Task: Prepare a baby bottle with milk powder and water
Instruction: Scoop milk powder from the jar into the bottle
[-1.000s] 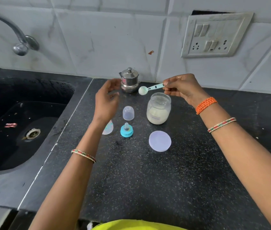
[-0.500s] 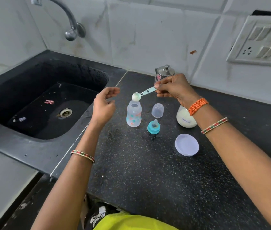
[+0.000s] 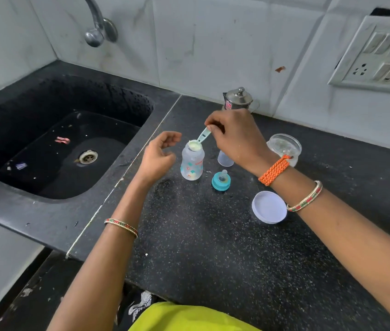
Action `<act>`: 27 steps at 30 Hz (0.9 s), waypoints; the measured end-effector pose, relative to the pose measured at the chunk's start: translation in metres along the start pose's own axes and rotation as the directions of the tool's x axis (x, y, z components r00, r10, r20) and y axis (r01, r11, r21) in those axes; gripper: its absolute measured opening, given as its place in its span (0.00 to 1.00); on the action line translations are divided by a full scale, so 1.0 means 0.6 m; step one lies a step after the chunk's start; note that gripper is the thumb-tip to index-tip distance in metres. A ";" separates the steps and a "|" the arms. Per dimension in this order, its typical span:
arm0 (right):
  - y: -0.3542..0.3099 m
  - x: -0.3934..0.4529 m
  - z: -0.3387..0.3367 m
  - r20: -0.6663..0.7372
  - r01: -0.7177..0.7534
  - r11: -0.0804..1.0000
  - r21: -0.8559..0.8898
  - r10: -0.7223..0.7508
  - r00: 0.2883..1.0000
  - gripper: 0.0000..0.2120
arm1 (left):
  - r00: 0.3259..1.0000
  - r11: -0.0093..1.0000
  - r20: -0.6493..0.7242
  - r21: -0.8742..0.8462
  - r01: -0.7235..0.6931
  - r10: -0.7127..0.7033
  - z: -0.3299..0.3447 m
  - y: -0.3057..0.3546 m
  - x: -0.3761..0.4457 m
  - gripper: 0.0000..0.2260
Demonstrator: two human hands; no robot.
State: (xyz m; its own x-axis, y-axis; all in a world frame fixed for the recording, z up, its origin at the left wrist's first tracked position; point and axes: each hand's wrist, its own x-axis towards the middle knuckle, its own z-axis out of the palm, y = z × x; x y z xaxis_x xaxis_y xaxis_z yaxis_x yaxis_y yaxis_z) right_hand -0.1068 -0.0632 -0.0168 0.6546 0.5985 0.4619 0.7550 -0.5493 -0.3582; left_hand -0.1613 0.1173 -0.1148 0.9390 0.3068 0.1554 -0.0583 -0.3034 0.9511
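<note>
Head view: a measuring scoop (image 3: 200,139) heaped with milk powder is held at the open mouth of the baby bottle (image 3: 192,163), which stands upright on the dark surface (image 3: 213,247) at the centre of the frame. The scoop's handle is pinched by the right hand (image 3: 234,137), apparently so the bowl can be tipped over the narrow neck without spilling. The left hand (image 3: 159,156) is kept just left of the bottle, fingers loosely curled and holding nothing, probably ready to steady it.

Right of the bottle, the clear cap (image 3: 225,160) and the teal nipple ring (image 3: 221,180) are set aside, leaving the mouth free. The powder jar (image 3: 284,146) is partly hidden behind the right wrist; its lid (image 3: 269,207) lies lower right. A steel pot (image 3: 238,99) stands behind the hands, and the sink (image 3: 22,182) fills the left. Nothing is seen blocking the pour.
</note>
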 end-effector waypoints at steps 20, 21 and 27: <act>-0.001 -0.045 0.024 0.248 0.219 0.950 -0.220 -0.163 0.955 0.15 | 0.992 0.998 0.117 0.045 0.035 -0.040 0.040 -0.040 -0.012 0.23; 0.000 -0.044 0.024 0.222 0.209 0.953 -0.221 -0.159 0.962 0.16 | 0.992 0.998 0.119 0.047 0.034 -0.039 0.039 -0.041 -0.010 0.23; 0.005 -0.051 0.035 0.198 0.190 0.941 -0.280 -0.137 0.971 0.16 | 0.993 0.998 0.122 0.056 0.004 -0.011 0.038 -0.043 -0.008 0.22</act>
State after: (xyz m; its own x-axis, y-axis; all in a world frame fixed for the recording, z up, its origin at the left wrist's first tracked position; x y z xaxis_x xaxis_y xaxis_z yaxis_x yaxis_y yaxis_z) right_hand -0.1237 -0.0713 -0.0490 0.5399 0.7713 0.3369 0.8236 -0.5667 -0.0224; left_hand -0.1568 0.1032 -0.1463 0.9738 0.1980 0.1116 -0.0357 -0.3518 0.9354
